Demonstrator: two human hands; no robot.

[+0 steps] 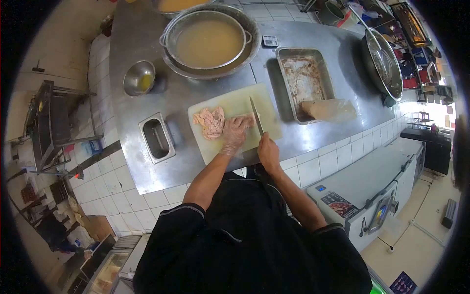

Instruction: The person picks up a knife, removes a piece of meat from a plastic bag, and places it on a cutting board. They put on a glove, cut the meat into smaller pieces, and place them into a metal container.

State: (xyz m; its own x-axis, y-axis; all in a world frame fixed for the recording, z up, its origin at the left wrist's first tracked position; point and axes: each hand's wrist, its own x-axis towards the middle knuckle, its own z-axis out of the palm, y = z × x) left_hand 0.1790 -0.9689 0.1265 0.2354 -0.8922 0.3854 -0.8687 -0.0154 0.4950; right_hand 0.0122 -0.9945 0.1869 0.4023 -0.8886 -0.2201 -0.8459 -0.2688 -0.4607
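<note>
My right hand is closed round the handle of a kitchen knife, its blade pointing away from me over a pale cutting board. In a clear plastic glove, my left hand presses down on a piece of raw meat, perhaps chicken, its fingers curled over it. The blade is beside the right end of that piece; whether it touches is too small to tell. Further left on the board lies a heap of pale pink raw meat with skin-like folds.
A big pot of cloudy liquid sits in a wider basin behind the board. Left are a small metal bowl and a rectangular metal container. Right are a stained baking tray with a plastic bag, and a large bowl.
</note>
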